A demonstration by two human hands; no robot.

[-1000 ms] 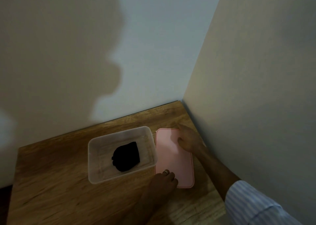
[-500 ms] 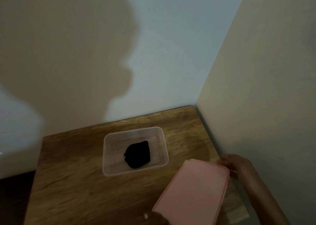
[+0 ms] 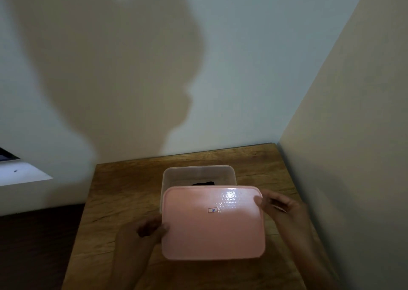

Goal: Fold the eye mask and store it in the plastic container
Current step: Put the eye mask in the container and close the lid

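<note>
Your left hand (image 3: 144,230) and right hand (image 3: 278,206) grip opposite edges of the pink lid (image 3: 213,223) — held over the clear plastic container (image 3: 198,172) on the bench (image 3: 114,201). The black eye mask (image 3: 204,183) sits inside, mostly hidden.

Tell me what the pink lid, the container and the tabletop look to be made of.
Pink lid: opaque plastic, semi-glossy; a lamp glare shows a fine dimpled texture.
Container: translucent, frosted-looking plastic; the dark eye mask shows through its wall.
Tabletop: brown wood grain with a low sheen; solid wood or laminate cannot be told.
</note>
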